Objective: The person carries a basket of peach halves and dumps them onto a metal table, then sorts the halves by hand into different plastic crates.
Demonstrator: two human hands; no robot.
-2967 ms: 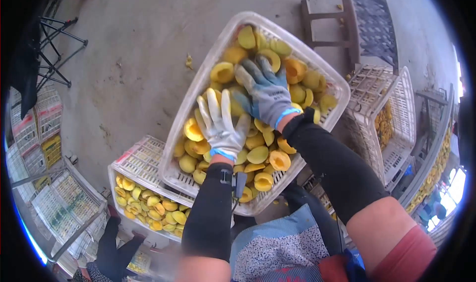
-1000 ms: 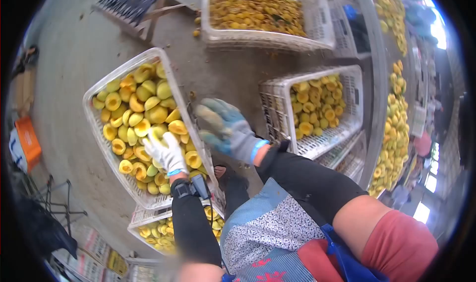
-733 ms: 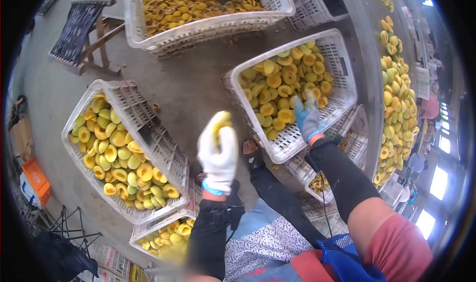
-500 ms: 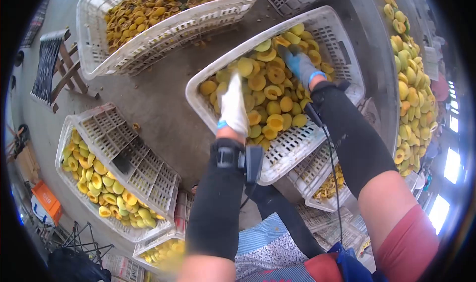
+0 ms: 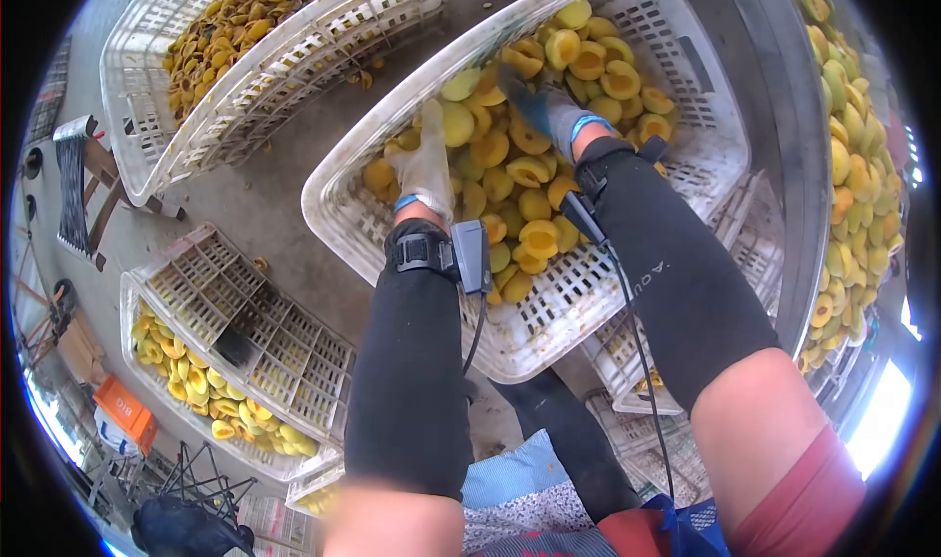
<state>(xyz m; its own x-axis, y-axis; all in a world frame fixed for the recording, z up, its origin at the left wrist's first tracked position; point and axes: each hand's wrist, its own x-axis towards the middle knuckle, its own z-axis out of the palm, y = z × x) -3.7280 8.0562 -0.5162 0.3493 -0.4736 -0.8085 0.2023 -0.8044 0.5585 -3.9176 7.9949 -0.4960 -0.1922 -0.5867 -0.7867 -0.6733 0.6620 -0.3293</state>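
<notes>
White-gloved left hand (image 5: 423,165) and grey-blue right hand (image 5: 551,111) are in among fruit halves (image 5: 539,239) inside the plastic crate (image 5: 524,346); fingers partly hidden, openness and hold can't be told. Working through the halves seems underway; lifting any would call for fingers cupped beneath.

Smudged plastic crate (image 5: 706,126), matt cloth sleeves (image 5: 407,361), smooth fruit halves (image 5: 539,239).
</notes>
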